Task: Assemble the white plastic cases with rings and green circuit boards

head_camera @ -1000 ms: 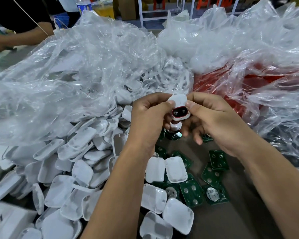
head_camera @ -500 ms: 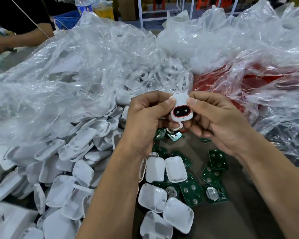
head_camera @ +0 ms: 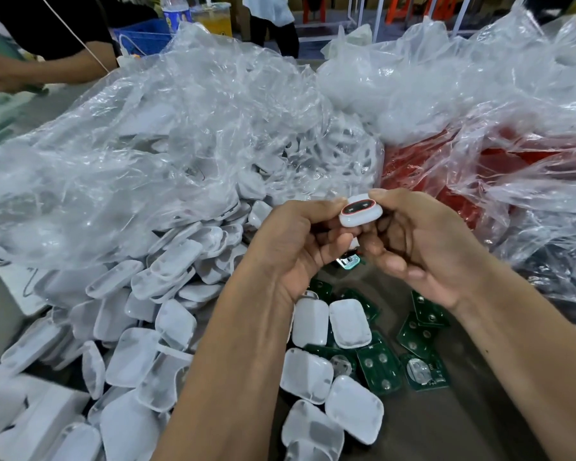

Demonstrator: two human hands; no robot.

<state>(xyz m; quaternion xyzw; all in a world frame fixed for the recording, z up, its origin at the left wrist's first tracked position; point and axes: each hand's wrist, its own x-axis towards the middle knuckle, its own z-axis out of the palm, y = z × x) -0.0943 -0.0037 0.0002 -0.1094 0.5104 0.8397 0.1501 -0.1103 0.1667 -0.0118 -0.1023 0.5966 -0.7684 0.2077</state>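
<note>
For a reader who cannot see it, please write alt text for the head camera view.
Both hands, left hand and right hand, pinch a white case with a red ring. Below lie green circuit boards; white case shells spill from a clear bag.

Lower part of white case [head_camera: 360,218] hidden behind the curled fingers of left hand [head_camera: 300,247] and right hand [head_camera: 426,251]; what sits under its red ring [head_camera: 358,207] is too dark to resolve. A green board [head_camera: 348,262] below the hands shows only one corner, and several green circuit boards [head_camera: 378,367] lie partly covered by loose white shells [head_camera: 349,322]. Contents of the far clear plastic bags [head_camera: 167,161] blur behind wrinkled film; near-left shells and both forearms are cut off by the frame edge.
</note>
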